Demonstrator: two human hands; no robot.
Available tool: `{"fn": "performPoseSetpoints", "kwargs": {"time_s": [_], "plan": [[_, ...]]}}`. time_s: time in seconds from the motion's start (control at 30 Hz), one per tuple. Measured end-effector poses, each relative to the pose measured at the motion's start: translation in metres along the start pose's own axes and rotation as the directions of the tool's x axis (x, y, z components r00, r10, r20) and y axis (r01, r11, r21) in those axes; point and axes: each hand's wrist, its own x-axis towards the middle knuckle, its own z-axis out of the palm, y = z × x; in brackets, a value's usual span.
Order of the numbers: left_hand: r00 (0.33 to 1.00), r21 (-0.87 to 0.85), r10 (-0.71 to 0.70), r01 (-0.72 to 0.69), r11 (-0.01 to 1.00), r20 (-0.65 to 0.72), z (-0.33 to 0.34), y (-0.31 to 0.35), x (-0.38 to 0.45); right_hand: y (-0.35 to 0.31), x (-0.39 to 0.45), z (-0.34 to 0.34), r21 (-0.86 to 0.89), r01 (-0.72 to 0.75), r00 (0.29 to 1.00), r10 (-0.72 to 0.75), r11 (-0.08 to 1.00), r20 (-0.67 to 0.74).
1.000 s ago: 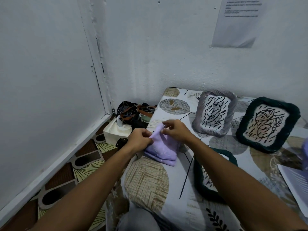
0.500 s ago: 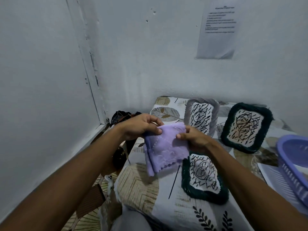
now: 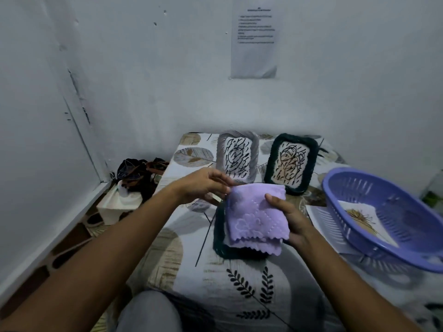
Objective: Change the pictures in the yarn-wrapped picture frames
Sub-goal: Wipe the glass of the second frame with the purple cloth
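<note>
got the folded lilac microfiber cloth [image 3: 256, 218] pinched between my left hand [image 3: 203, 185] and right hand [image 3: 291, 220], probably to wipe the dark green yarn frame [image 3: 219, 243] underneath before swapping its picture

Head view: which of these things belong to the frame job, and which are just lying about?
Job: grey frame, green frame, near frame, cloth held by both hands, picture in basket.

Lying about: wall notice, floor clutter.

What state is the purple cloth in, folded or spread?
Folded: the cloth shows stacked scalloped edges at its bottom, held by the left hand and right hand.
</note>
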Motion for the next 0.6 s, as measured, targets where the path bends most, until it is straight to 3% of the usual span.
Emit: {"fn": "performPoseSetpoints", "kwargs": {"time_s": [0.07,0.17,0.23,0.3,0.37,0.47,0.6], "plan": [[0.996,0.108,0.013,-0.003,0.994,-0.088,0.007,-0.014,0.003,-0.013,-0.011,-0.013,-0.002,0.077,0.99,-0.077,0.997,-0.12],[0.988,0.282,0.078,-0.038,0.959,-0.132,0.018,-0.036,-0.003,-0.037,-0.02,-0.028,-0.266,0.22,0.898,-0.302,0.938,-0.319],[0.984,0.4,0.108,-0.042,0.916,-0.144,0.025,-0.056,-0.008,-0.049,-0.017,-0.034,-0.555,0.231,0.796,-0.484,0.799,-0.363],[0.982,0.475,0.122,-0.038,0.879,-0.147,0.032,-0.075,-0.014,-0.053,-0.004,-0.039,-0.778,0.186,0.753,-0.596,0.6,-0.279],[0.985,0.535,0.115,-0.027,0.845,-0.132,0.04,-0.093,-0.019,-0.045,0.015,-0.047,-0.849,0.101,0.801,-0.548,0.519,-0.24],[0.99,0.682,0.108,-0.014,0.732,-0.095,0.05,-0.108,-0.023,-0.023,0.041,-0.055,-0.847,0.001,0.864,-0.426,0.532,-0.267],[0.982,0.722,0.15,-0.024,0.692,-0.112,0.058,-0.119,-0.024,0.0,0.062,-0.049,-0.85,0.058,0.865,-0.452,0.523,-0.219]]}}
